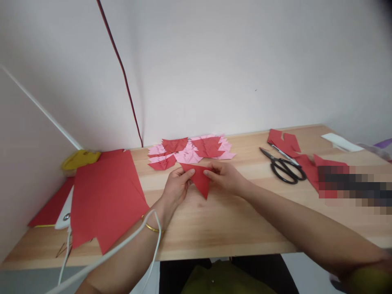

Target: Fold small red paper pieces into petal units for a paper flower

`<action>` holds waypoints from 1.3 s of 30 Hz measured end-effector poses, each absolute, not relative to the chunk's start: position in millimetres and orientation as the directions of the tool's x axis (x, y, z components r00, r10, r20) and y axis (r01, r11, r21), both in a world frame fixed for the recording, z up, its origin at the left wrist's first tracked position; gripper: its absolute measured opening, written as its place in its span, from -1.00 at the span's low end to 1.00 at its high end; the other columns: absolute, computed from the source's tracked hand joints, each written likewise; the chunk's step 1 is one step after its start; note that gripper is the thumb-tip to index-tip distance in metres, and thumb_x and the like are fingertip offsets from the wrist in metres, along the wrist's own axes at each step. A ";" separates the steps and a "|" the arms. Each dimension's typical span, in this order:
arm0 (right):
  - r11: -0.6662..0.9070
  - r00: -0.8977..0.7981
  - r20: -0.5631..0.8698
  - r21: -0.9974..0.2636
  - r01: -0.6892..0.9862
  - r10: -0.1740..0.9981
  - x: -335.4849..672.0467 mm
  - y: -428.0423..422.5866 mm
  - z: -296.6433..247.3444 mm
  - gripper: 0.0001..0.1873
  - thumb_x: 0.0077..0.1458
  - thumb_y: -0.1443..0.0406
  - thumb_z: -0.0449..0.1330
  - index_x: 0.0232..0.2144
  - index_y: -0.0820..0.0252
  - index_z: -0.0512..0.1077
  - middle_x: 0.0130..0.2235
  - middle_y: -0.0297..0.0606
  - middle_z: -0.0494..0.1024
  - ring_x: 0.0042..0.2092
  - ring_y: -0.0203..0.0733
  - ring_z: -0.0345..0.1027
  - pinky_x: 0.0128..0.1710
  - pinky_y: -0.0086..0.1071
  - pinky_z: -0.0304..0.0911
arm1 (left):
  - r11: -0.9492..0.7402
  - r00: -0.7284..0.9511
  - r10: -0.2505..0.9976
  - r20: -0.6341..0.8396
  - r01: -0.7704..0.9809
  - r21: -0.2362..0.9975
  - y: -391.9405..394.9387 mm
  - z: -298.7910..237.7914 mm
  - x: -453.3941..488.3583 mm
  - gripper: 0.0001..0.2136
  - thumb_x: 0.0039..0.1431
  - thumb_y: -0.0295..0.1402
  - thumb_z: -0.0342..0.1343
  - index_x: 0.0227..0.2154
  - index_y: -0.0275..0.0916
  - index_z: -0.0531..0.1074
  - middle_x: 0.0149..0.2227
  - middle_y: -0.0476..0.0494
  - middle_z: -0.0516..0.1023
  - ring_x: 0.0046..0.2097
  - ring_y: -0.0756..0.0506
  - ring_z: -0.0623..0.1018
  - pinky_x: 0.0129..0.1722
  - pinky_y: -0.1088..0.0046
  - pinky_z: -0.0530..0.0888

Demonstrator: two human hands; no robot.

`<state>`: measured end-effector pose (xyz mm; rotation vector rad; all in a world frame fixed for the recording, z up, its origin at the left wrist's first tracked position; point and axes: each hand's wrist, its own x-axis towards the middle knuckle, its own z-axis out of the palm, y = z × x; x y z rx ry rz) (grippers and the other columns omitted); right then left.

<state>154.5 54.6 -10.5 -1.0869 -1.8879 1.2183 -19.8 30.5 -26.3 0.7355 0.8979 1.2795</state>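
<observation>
A folded triangle of red paper [200, 181] is held up over the wooden table, one point hanging down. My left hand [179, 183] pinches its left side, with the thumb on the front face. On the opposite side, my right hand [225, 176] grips the upper right edge between thumb and fingers. Just behind the hands lies a group of cut paper shapes with jagged edges, some pink [187, 154] and some red [208, 146]. The fingertips behind the triangle are hidden.
Large red paper sheets [107, 200] cover the table's left side, near a yellow object [80, 159]. Black-handled scissors [284, 168] lie to the right, beside a pen [286, 155] and red paper scraps [283, 141]. A white cable [122, 248] crosses in front of my left forearm.
</observation>
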 end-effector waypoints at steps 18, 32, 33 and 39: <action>0.154 -0.549 0.022 -0.969 0.196 0.835 171.5 58.1 -24.8 -0.63 0.11 0.04 0.09 -0.33 0.22 0.48 -0.40 -0.30 0.49 -0.38 -0.30 0.29 -0.37 -0.42 0.19 | 0.094 -0.051 0.992 -0.115 -0.298 0.950 33.6 -31.6 -20.8 -0.83 -0.16 -0.32 0.33 -0.53 -0.31 0.50 -0.49 -0.04 0.56 -0.45 0.02 0.48 -0.35 0.50 0.40; 0.043 -0.401 0.001 -0.995 0.094 0.916 170.3 55.8 -19.9 -0.67 0.04 0.07 0.16 -0.40 0.25 0.44 -0.57 -0.45 0.25 -0.55 -0.41 0.05 -0.53 -0.45 -0.01 | 0.271 0.163 0.953 -0.256 -0.078 0.960 28.1 -30.5 -23.5 -0.71 -0.12 -0.17 0.31 -0.47 -0.34 0.52 -0.54 -0.05 0.50 -0.54 0.06 0.36 -0.52 0.56 0.26; 0.033 -0.407 -0.007 -0.995 0.090 0.913 170.7 55.7 -20.2 -0.67 0.04 0.07 0.16 -0.40 0.25 0.43 -0.58 -0.46 0.23 -0.56 -0.41 0.04 -0.54 -0.45 -0.02 | 0.273 0.162 0.952 -0.258 -0.077 0.959 28.0 -29.8 -23.5 -0.71 -0.13 -0.17 0.31 -0.49 -0.34 0.51 -0.56 -0.04 0.48 -0.56 0.07 0.35 -0.53 0.56 0.25; 0.011 -0.421 -0.019 -0.998 0.068 0.907 172.7 57.4 -21.5 -0.66 0.04 0.05 0.16 -0.40 0.24 0.41 -0.61 -0.48 0.22 -0.57 -0.41 0.04 -0.55 -0.45 -0.04 | 0.231 0.134 0.965 -0.226 -0.020 0.973 25.9 -25.2 -23.0 -0.66 -0.08 -0.13 0.27 -0.67 -0.30 0.36 -0.72 0.03 0.32 -0.67 0.10 0.24 -0.64 0.58 0.14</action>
